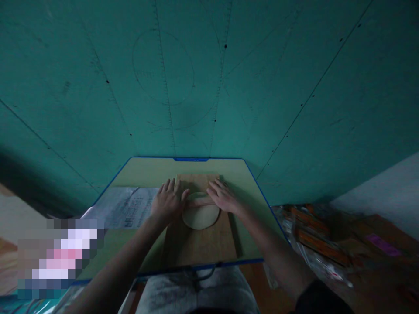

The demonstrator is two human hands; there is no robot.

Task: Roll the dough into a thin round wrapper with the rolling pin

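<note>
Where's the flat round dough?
In the head view, the dough lies on the wooden board, right of the printed sheet, with the rolling pin across its far part.

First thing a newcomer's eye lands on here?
Likely the pale dough round at lower center, lying on a wooden board, with a rolling pin across its far part. The left hand and right hand are at the pin's two ends, fingers extended. Next, the big green wall filling the upper view, marked with drawn lines.
</note>
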